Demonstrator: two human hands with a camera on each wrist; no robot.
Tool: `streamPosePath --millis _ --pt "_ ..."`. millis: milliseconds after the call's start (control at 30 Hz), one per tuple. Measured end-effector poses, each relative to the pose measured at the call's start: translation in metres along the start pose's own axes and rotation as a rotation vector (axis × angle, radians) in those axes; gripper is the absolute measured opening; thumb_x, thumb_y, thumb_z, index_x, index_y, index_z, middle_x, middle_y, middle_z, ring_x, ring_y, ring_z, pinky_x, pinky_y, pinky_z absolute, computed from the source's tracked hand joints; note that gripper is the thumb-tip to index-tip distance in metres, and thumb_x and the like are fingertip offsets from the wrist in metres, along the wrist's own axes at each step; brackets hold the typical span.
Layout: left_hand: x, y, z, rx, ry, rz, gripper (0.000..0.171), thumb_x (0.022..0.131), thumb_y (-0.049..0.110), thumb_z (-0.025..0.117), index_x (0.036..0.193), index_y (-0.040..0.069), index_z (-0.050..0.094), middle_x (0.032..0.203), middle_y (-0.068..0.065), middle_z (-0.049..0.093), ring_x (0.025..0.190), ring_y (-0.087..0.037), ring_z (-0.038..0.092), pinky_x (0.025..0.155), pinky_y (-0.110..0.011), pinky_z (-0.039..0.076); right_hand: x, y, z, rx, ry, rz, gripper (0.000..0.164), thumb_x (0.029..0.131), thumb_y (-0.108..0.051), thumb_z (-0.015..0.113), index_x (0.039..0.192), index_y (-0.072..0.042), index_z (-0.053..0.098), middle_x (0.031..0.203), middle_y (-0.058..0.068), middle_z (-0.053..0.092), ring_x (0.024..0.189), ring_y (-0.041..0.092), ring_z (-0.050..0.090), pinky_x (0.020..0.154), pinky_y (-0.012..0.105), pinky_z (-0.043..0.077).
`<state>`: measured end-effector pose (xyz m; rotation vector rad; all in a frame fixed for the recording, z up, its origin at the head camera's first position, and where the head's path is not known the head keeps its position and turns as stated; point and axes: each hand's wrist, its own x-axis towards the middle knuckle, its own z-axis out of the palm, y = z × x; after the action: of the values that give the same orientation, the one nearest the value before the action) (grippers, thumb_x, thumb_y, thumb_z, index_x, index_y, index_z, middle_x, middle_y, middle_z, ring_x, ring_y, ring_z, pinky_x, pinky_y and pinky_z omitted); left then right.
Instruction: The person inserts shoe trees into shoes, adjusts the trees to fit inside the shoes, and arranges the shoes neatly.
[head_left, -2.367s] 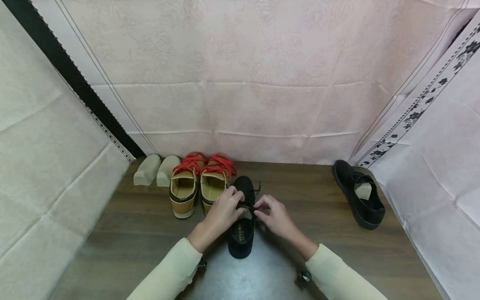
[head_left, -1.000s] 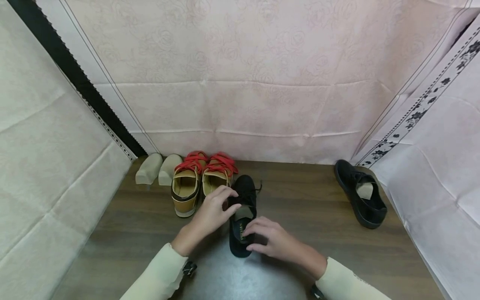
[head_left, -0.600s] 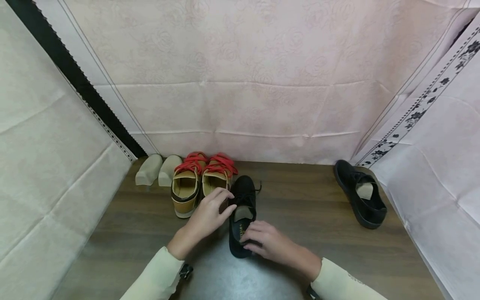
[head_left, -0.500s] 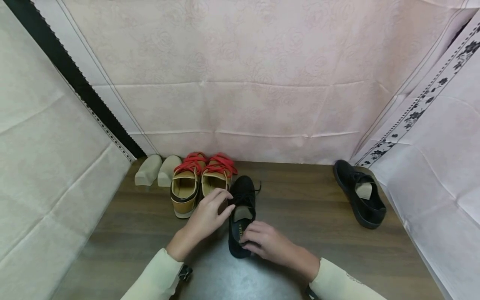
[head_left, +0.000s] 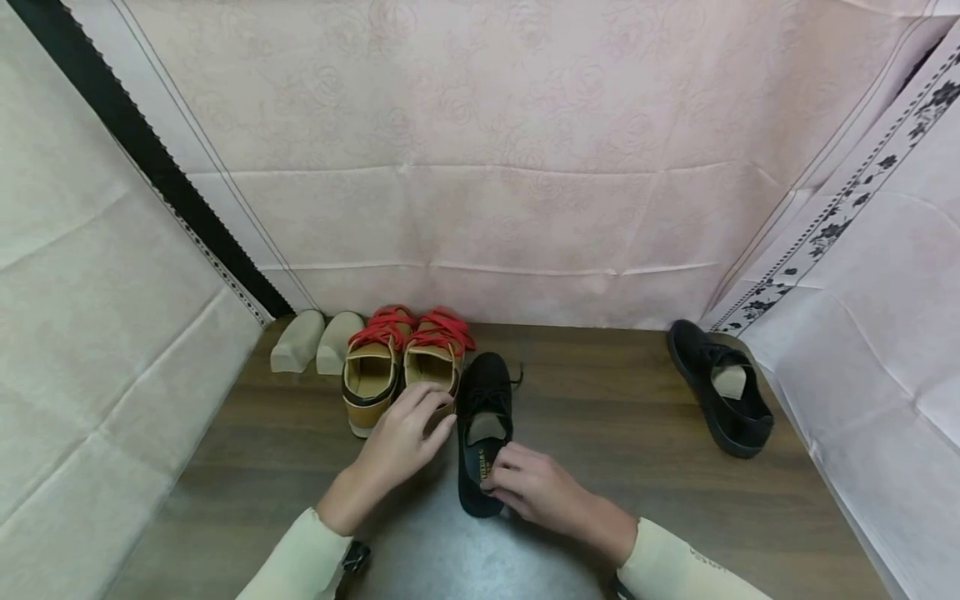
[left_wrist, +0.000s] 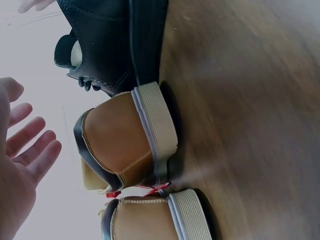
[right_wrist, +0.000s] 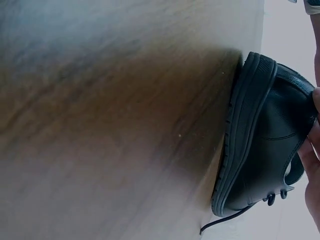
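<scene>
A: Starting with the head view, where is the black shoe [head_left: 486, 383]?
B: Mid-floor, toe towards the back edge of the wood-grain floor [head_left: 600, 400], right beside two tan shoes [head_left: 367, 408] with red laces [head_left: 442, 329]
A: And the hands on it?
B: Only the right hand [head_left: 536, 492]; thumb and fingers pinch the rim near the heel. The left hand [head_left: 401, 437] is loose and holds nothing, in front of the right tan shoe
A: What lines the back edge?
B: Two pale toe-shaped blocks [head_left: 298, 343] at its left corner, a second black shoe [head_left: 711, 400] near its right corner
A: The left wrist view?
B: Left fingers spread, apart from the shoes; the black shoe beyond the tan heels, sole down on the floor
A: And the right wrist view?
B: The thumb lies over the heel rim and fingers show at the opening, partly cut off by the frame; a dark lace end [right_wrist: 225, 220] trails past the toe
</scene>
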<state>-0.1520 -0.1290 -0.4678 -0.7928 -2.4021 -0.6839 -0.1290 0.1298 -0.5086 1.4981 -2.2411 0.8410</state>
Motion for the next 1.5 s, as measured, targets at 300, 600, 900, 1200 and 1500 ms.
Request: streamPosePath --millis 300,600,900,1200,1500 --pt "-0.005 -0.006 -0.003 0.050 -0.032 0.025 0.044 0.092 0.023 0.079 0.132 0.009 0.067 0.133 -0.011 0.063 0.122 -0.024 0.062 0.093 -0.040 0.059 0.000 0.001 -0.001 -0.019 0.032 -0.014 0.022 0.082 -0.004 0.084 0.096 -0.018 0.074 0.095 -0.010 0.063 0.089 0.002 0.059 0.080 0.010 0.051" --pt "-0.005 -0.005 -0.005 0.174 -0.149 0.086 0.055 0.096 0.036 0.074 0.141 0.008 0.061 0.148 -0.017 0.056 0.134 -0.035 0.058 0.106 -0.048 0.052 -0.006 0.004 -0.006 -0.034 0.028 -0.008 0.022 0.081 -0.005 0.084 0.095 -0.018 0.073 0.093 -0.010 0.061 0.085 0.002 0.057 0.077 0.009 0.050" --pt "-0.003 -0.002 -0.004 0.272 -0.217 0.121 0.062 0.100 0.042 0.067 0.151 0.010 0.053 0.154 -0.019 0.051 0.140 -0.039 0.052 0.113 -0.050 0.046 -0.015 0.008 -0.019 -0.028 0.037 0.004 0.025 0.080 -0.001 0.085 0.095 -0.017 0.073 0.092 -0.008 0.060 0.085 0.003 0.057 0.076 0.010 0.051" --pt "0.000 0.002 0.003 0.286 -0.232 0.144 0.063 0.101 0.043 0.064 0.152 0.010 0.051 0.156 -0.019 0.049 0.142 -0.039 0.049 0.115 -0.052 0.044 -0.027 0.012 -0.031 -0.042 0.023 0.056 0.023 0.080 -0.002 0.084 0.094 -0.017 0.074 0.092 -0.009 0.061 0.086 0.003 0.058 0.076 0.009 0.051" --pt "0.006 0.010 0.013 0.297 -0.287 0.132 0.064 0.103 0.047 0.058 0.153 0.008 0.049 0.159 -0.019 0.045 0.147 -0.039 0.044 0.119 -0.052 0.038 -0.042 0.019 -0.041 -0.052 0.030 0.114 0.027 0.077 0.001 0.086 0.093 -0.017 0.074 0.092 -0.009 0.060 0.084 0.003 0.056 0.075 0.008 0.049"
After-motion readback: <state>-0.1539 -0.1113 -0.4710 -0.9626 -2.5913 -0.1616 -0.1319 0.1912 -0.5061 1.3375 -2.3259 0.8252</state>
